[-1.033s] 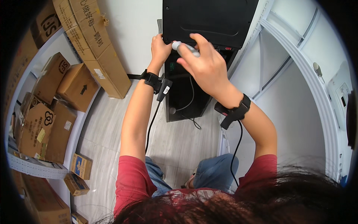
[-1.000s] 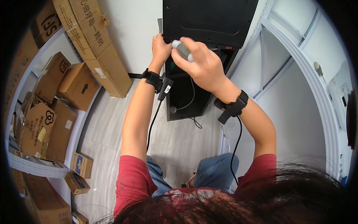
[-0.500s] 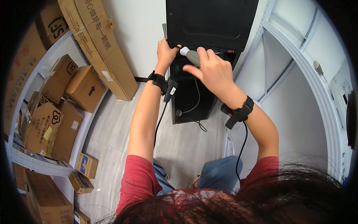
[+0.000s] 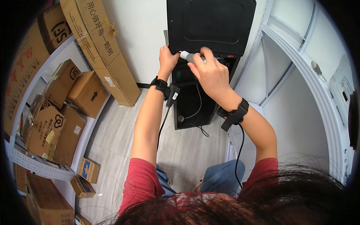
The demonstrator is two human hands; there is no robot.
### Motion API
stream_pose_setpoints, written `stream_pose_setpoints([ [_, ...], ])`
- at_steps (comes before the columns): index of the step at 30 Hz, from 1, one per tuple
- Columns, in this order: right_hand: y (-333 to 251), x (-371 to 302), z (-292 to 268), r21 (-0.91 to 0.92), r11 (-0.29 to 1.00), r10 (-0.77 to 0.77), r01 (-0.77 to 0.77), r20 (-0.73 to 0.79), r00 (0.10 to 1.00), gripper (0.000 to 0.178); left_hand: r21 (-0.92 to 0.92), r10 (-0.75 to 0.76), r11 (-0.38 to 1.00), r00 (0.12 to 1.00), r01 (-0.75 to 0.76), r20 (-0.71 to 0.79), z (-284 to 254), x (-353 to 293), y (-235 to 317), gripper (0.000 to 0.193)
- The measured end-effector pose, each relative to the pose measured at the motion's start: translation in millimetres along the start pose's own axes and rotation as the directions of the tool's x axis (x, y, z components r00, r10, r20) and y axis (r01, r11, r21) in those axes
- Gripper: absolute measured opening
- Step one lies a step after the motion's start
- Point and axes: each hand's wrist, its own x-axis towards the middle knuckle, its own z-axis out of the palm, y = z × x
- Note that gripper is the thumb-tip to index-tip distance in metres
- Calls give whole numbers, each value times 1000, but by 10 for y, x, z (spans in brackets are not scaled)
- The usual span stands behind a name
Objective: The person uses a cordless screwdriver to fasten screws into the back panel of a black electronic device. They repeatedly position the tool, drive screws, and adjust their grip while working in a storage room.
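In front of me stands a tall black appliance (image 4: 210,28) with a smooth upper panel and an open lower back. My right hand (image 4: 213,75) grips a grey screwdriver (image 4: 190,57) with a white nose, which lies slanted across the lower edge of the panel. Its nose points left, at the fingers of my left hand (image 4: 168,60). Those fingers pinch at the panel's lower left corner, beside the tool's tip; whatever is between them is too small to make out. Inside the open back hangs a grey cable (image 4: 199,101). A red switch (image 4: 230,56) sits right of my right hand.
Shelves of cardboard boxes (image 4: 88,93) line the left side, and a long upright carton (image 4: 103,48) leans by the wall. Small boxes (image 4: 89,170) lie on the floor at lower left. A white frame (image 4: 300,56) curves along the right. Cables (image 4: 240,157) run from both wrist straps.
The right thumb has closed in against the screwdriver, which was held more loosely before. The whole view has shifted slightly, so hands and appliance sit a little lower.
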Motion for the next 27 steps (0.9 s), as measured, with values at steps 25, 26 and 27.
stream_pose_setpoints([
  [25,-164,317,-244,18,934,248,-356,682,688,41,8,45,999,997,-45,-67,60,-19,-56,50],
  [26,-168,307,-275,74,941,196,-330,675,711,43,5,44,999,997,-44,-64,47,-15,-50,49],
  [27,-172,296,-302,130,944,144,-303,666,732,45,6,40,999,998,-40,-46,33,-18,-48,50],
])
